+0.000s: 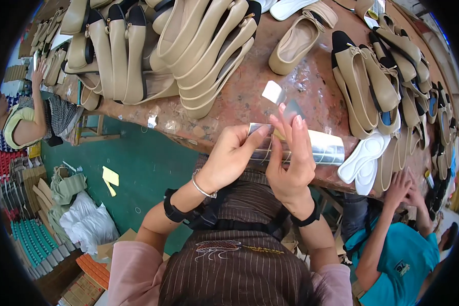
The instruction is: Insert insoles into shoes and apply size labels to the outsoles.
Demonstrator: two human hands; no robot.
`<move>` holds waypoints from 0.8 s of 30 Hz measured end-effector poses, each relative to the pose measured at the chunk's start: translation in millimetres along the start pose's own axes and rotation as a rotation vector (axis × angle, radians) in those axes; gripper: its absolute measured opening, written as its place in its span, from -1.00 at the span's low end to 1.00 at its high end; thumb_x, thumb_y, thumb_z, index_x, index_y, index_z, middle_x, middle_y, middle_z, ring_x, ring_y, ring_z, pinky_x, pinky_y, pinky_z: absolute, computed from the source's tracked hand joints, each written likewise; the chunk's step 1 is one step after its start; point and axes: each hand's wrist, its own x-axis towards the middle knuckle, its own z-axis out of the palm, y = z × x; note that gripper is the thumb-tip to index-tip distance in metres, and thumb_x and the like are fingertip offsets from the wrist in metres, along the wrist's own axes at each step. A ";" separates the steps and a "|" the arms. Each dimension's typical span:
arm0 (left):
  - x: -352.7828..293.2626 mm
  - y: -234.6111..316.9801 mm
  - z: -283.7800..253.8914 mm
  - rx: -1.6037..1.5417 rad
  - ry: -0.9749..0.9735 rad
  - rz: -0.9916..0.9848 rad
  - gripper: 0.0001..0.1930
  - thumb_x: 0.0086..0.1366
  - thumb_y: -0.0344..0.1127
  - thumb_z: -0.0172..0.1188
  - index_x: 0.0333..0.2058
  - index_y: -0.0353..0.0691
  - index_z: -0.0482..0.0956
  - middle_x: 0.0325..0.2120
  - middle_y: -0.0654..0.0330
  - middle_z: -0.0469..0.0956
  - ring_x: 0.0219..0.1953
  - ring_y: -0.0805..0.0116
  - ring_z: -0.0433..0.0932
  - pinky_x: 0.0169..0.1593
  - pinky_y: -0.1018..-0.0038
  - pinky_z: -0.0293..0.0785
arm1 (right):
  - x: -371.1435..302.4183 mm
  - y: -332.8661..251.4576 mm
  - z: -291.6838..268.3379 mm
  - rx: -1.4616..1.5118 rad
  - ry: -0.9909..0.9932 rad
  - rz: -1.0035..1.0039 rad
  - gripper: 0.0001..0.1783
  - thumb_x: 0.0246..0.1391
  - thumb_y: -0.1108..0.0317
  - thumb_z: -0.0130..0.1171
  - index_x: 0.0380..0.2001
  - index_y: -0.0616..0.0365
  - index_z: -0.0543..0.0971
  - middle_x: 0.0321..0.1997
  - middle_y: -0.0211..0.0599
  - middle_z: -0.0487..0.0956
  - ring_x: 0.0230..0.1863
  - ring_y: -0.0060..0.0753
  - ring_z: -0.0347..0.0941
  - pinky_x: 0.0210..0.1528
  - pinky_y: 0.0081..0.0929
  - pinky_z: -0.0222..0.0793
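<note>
My left hand (229, 155) pinches the left end of a shiny silver sheet (329, 155) marked with thin grid lines, between thumb and forefinger. The sheet lies along the table's front edge, with a pale yellowish strip along its far side. My right hand (293, 163) is raised over the sheet, its fingers pointing up. A small translucent grey piece (292, 109) is at its fingertips, seemingly held between them; its kind is unclear. Just beyond lies a small white square (273, 92) on the table. A single beige flat shoe (293, 48) stands farther back.
Stacked beige shoes with black toes (204, 56) fill the table's left side. More shoes (362, 86) and white insoles (364, 158) lie at right. A co-worker in a teal shirt (398, 255) sits at right; another person (28, 120) is far left. White bags (89, 224) lie on the floor.
</note>
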 end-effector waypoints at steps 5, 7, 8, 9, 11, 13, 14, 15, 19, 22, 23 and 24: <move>-6.1 3.7 2.3 -0.029 -0.049 -0.066 -0.75 0.39 -0.46 0.17 0.01 -0.39 0.53 -0.18 0.30 0.63 -0.15 0.63 0.53 -0.05 0.58 0.50 | -1.8 -2.0 6.0 -0.007 0.089 0.030 -0.19 0.11 0.82 0.10 0.40 0.38 0.06 0.19 0.23 0.51 0.02 0.05 0.63 0.01 -0.25 0.60; -6.4 -1.4 2.3 -0.043 -0.038 -0.049 -0.75 0.39 -0.49 0.16 0.01 -0.40 0.53 -0.17 0.29 0.63 -0.15 0.62 0.54 -0.05 0.57 0.51 | -3.1 -2.6 9.6 -0.015 0.100 0.030 -0.20 0.12 0.80 0.10 0.40 0.38 0.06 0.18 0.24 0.52 0.03 0.06 0.63 0.03 -0.23 0.59; -5.9 -3.7 2.5 -0.056 -0.030 -0.033 -0.75 0.38 -0.51 0.15 0.01 -0.40 0.53 -0.17 0.28 0.63 -0.15 0.61 0.55 -0.05 0.57 0.52 | -4.0 -3.3 11.8 -0.028 0.127 0.049 -0.27 0.08 0.80 0.15 0.32 0.40 0.18 0.10 0.19 0.57 -0.01 0.00 0.65 0.06 -0.16 0.58; -4.2 -4.1 2.6 -0.057 -0.031 -0.034 -0.75 0.38 -0.51 0.15 0.01 -0.40 0.53 -0.17 0.28 0.63 -0.15 0.61 0.55 -0.05 0.57 0.52 | -4.3 -2.8 13.1 -0.043 0.155 0.069 -0.35 0.04 0.79 0.19 0.23 0.42 0.31 0.02 0.14 0.62 -0.05 -0.06 0.67 0.08 -0.09 0.57; 0.2 -5.1 2.8 -0.051 -0.030 -0.073 -0.75 0.38 -0.55 0.13 0.01 -0.40 0.52 -0.16 0.27 0.63 -0.14 0.61 0.55 -0.03 0.56 0.52 | -6.3 -0.5 12.8 -0.063 0.116 0.063 -0.28 0.09 0.78 0.15 0.32 0.40 0.18 0.09 0.21 0.57 -0.01 0.01 0.65 0.07 -0.16 0.57; -4.4 -4.3 5.8 -0.072 0.006 -0.041 -0.75 0.38 -0.56 0.12 0.01 -0.39 0.51 -0.15 0.27 0.63 -0.13 0.60 0.55 -0.03 0.56 0.52 | -3.3 -6.0 11.1 -0.058 0.104 0.024 -0.20 0.15 0.77 0.11 0.41 0.39 0.05 0.15 0.28 0.53 0.03 0.09 0.62 0.05 -0.23 0.58; -6.5 -4.5 9.2 -0.104 0.031 -0.022 -0.75 0.37 -0.57 0.12 0.01 -0.39 0.51 -0.15 0.27 0.63 -0.13 0.60 0.55 -0.02 0.56 0.52 | -2.7 -9.6 7.6 -0.072 0.081 0.025 -0.20 0.15 0.77 0.10 0.41 0.39 0.05 0.15 0.30 0.52 0.03 0.11 0.62 0.05 -0.23 0.58; -1.6 -5.0 11.6 -0.104 0.035 -0.011 -0.76 0.37 -0.59 0.11 0.00 -0.39 0.51 -0.16 0.28 0.63 -0.13 0.59 0.55 -0.01 0.56 0.51 | -1.3 -9.3 6.7 -0.097 0.057 0.034 -0.20 0.15 0.76 0.10 0.41 0.39 0.04 0.15 0.31 0.52 0.04 0.12 0.61 0.05 -0.23 0.58; 22.2 -21.5 11.6 -0.169 0.079 0.013 -0.58 0.34 -0.62 0.12 0.16 -0.39 0.40 -0.08 0.22 0.59 -0.06 0.52 0.55 0.04 0.53 0.49 | -6.8 -7.0 14.3 -0.050 0.076 0.137 -0.37 0.02 0.78 0.18 0.22 0.49 0.37 0.14 0.13 0.55 -0.01 0.02 0.64 0.24 0.08 0.41; 47.1 -42.8 6.0 -0.083 0.195 0.150 -0.44 0.30 -0.63 0.12 0.28 -0.41 0.28 -0.03 0.04 0.60 -0.01 0.37 0.57 0.09 0.47 0.48 | -4.5 -15.0 6.7 0.104 0.071 0.372 -0.32 0.02 0.74 0.22 0.26 0.43 0.33 0.15 0.08 0.57 0.02 -0.05 0.64 0.39 0.11 0.16; 58.0 -54.6 -1.7 0.062 0.275 0.202 -0.41 0.28 -0.62 0.14 0.29 -0.38 0.26 -0.01 0.05 0.59 0.00 0.36 0.56 0.10 0.46 0.47 | -2.4 -16.0 -2.2 0.040 0.008 0.380 -0.26 0.00 0.71 0.24 0.30 0.39 0.29 0.15 0.07 0.57 0.00 -0.15 0.65 0.43 0.04 0.11; 66.0 -57.4 -7.8 0.205 0.352 0.254 -0.38 0.27 -0.62 0.16 0.30 -0.36 0.24 0.00 0.06 0.58 0.02 0.35 0.55 0.11 0.46 0.47 | 2.9 -17.9 -11.6 0.047 0.021 0.366 -0.26 0.00 0.71 0.24 0.30 0.39 0.29 0.15 0.07 0.57 0.00 -0.15 0.65 0.43 0.04 0.11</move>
